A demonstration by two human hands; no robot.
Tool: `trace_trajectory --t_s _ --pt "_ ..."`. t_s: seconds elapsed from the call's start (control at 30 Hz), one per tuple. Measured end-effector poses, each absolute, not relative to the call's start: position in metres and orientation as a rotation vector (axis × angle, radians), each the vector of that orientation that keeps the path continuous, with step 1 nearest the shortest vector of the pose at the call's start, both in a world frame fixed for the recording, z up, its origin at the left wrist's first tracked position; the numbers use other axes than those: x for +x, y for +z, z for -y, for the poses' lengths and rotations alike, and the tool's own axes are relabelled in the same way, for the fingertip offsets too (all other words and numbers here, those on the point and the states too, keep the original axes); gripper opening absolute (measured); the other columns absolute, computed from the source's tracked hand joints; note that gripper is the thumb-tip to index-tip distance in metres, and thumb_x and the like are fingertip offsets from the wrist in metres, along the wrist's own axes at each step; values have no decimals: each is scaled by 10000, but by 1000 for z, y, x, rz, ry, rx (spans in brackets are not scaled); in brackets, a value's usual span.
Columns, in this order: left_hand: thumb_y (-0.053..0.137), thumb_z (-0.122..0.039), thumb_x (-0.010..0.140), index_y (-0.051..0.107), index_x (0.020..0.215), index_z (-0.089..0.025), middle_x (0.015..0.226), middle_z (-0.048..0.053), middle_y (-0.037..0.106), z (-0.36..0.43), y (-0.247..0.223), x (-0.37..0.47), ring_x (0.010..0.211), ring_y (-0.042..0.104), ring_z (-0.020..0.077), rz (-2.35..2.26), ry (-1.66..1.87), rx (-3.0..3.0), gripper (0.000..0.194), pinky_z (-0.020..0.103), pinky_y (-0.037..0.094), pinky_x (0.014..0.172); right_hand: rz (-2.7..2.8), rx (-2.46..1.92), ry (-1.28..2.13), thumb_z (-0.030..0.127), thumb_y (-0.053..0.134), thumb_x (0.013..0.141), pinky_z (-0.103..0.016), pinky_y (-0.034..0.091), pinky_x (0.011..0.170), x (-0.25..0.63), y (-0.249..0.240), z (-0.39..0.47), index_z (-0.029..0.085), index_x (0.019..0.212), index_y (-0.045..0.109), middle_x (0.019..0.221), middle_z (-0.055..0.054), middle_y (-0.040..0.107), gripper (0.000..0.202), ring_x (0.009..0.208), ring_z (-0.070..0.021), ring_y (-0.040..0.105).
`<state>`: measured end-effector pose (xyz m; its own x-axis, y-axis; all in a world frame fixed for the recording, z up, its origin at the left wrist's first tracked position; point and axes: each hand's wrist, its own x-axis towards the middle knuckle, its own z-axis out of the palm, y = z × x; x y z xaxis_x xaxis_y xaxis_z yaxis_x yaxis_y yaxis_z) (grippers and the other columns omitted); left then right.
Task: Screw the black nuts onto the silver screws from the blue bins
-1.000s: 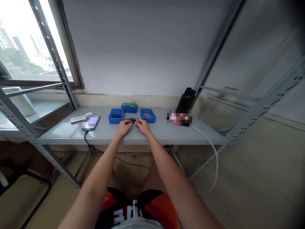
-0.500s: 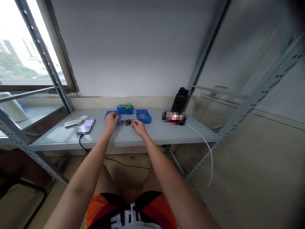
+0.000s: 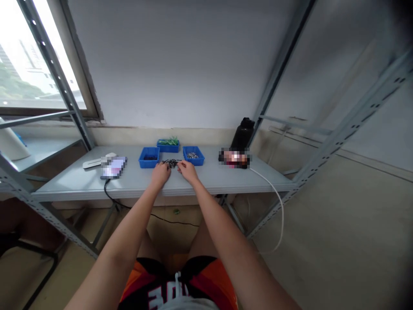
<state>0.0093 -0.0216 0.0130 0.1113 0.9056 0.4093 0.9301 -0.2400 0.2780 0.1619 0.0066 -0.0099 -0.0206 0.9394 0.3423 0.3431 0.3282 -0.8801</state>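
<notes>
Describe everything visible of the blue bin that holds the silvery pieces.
The blue bin is rectangular and open-topped, apparently plastic. It stands upright on the grey table, holding many small silvery and dark pieces, too tiny to identify. It sits right of, and nearer than, the bin of green pieces. The right hand is by its near left corner; whether they touch cannot be told.

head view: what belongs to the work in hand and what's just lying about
Likely in use: small dark pieces, left blue bin, back blue bin, right blue bin.

Apparently lying about: black bottle, phone at left, black cable, white cable.
</notes>
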Motion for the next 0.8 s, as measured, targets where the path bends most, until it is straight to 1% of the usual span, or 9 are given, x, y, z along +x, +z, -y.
trace_trajectory --t_s 0.13,0.37,0.5,0.67,0.8 --pt "487 -185 886 728 963 -124 1043 199 674 19 11 5 996 618 291 1945 -818 -2296 260 372 469 894 1592 -1200 687 344 512 845 -239 433 627 163 -11 -6 200 800 646 666 -9 666 203 612 -137 588" --pt "525 -259 895 731 1011 -138 1094 177 682 16 13 4 1034 623 288 2023 -774 -2293 265 357 481 893 1608 -1205 695 334 514 842 -244 419 640 163 -9 -3 191 775 640 654 -3 650 202 623 -144 588" --pt "511 -255 899 729 1014 -145 1093 167 688 14 14 4 1021 638 274 2052 -751 -2300 270 341 488 872 1602 -1203 714 326 520 842 -241 415 628 163 -9 -4 190 788 649 637 3 644 195 603 -142 580" --pt "458 -228 904 720 1000 -145 1090 170 691 14 14 5 984 656 287 2042 -734 -2282 291 349 497 812 1599 -1211 709 320 517 848 -242 417 640 163 -11 -6 193 775 652 644 0 653 199 614 -141 587" --pt "452 -213 898 713 977 -139 1075 178 695 18 17 7 977 660 289 2053 -732 -2259 282 343 489 804 1601 -1219 703 313 518 846 -245 424 642 163 -10 -6 191 792 660 647 -4 654 195 613 -144 588"
